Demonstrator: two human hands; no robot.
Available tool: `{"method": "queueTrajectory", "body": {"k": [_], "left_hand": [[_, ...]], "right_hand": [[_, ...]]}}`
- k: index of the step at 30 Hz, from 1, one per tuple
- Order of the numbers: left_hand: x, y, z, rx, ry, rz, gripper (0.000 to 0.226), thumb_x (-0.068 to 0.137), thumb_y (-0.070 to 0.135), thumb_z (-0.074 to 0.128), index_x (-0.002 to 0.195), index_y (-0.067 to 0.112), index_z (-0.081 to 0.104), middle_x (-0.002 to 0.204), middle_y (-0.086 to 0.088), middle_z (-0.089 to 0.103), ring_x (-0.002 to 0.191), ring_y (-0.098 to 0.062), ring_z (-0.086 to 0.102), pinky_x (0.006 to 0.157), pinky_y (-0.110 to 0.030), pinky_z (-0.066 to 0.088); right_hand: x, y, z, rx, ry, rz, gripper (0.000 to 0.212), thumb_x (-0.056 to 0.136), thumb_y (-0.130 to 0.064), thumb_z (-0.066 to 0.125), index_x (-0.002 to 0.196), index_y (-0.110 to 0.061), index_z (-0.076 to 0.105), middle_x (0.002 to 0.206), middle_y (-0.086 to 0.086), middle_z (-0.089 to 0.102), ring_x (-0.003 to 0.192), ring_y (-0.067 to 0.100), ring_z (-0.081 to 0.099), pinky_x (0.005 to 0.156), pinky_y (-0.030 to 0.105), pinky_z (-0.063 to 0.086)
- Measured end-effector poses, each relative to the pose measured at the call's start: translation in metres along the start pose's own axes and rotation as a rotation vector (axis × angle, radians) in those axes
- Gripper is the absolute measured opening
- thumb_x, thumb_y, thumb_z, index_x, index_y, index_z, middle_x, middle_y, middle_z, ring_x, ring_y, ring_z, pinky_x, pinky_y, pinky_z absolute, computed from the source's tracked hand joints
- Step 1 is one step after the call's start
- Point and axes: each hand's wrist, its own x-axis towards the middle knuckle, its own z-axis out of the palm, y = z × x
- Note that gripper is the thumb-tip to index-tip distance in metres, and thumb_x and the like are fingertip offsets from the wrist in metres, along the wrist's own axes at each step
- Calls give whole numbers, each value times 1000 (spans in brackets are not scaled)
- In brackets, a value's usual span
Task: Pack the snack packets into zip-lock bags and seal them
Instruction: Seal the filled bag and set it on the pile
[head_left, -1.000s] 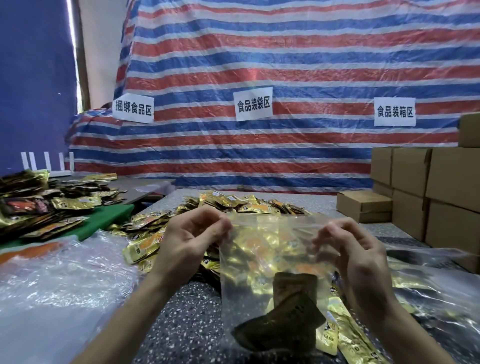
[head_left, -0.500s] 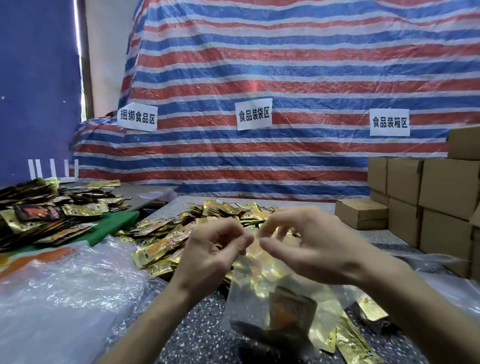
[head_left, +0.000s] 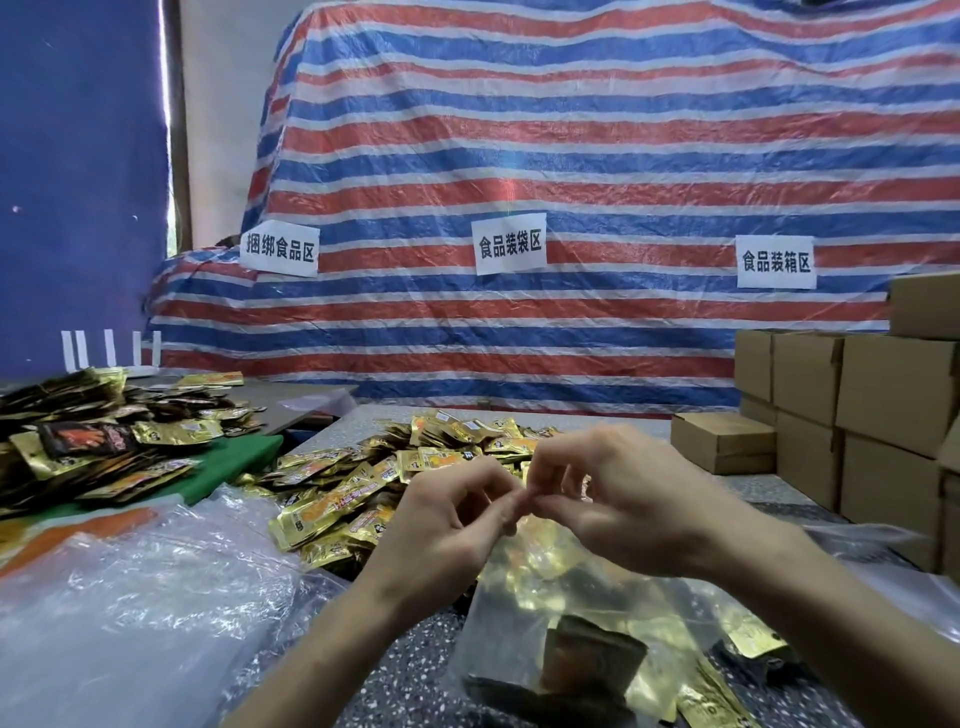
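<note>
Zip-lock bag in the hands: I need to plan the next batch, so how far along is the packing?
Done: snack packets already sit inside the zip-lock bag. In hand: left hand and right hand both pinch its top edge, fingertips meeting, apparently pressing the seal. Left: a big pile of loose packets on the table awaits bagging.

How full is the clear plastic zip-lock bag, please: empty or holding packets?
Holding packets: gold and dark foil packets show through the clear plastic zip-lock bag. Whether its top is sealed, cannot tell.
</note>
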Motion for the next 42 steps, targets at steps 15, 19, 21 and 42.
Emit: {"method": "queueTrajectory", "body": {"k": [15,19,21,42], "left_hand": [[-4,-5,6,-157,166,-58,16,86,30,66,80,18,74,80,-10,70,78,-35,64,69,-58,51],[-1,-9,9,-192,159,-66,18,87,28,65,80,14,73,81,-13,70,79,-36,64,69,-55,53],[0,-11,10,-175,177,-56,16,86,27,64,76,18,72,75,-9,67,72,-26,62,62,-40,50],[1,-29,-5,-230,296,-118,24,91,0,63,73,11,73,67,-3,68,62,-7,57,54,-14,44]], "right_hand": [[5,10,3,182,-16,33,21,88,-48,67,87,-29,74,78,-14,69,77,5,64,75,41,57],[1,21,4,219,-10,59,16,90,-42,68,86,-28,74,83,-9,70,79,8,64,76,43,57],[-1,28,4,212,-16,75,14,91,-41,67,89,-29,73,88,-8,70,82,7,64,78,42,57],[-37,72,1,233,-20,177,10,92,-36,65,85,-33,70,88,-8,69,82,10,62,79,42,57]]}}
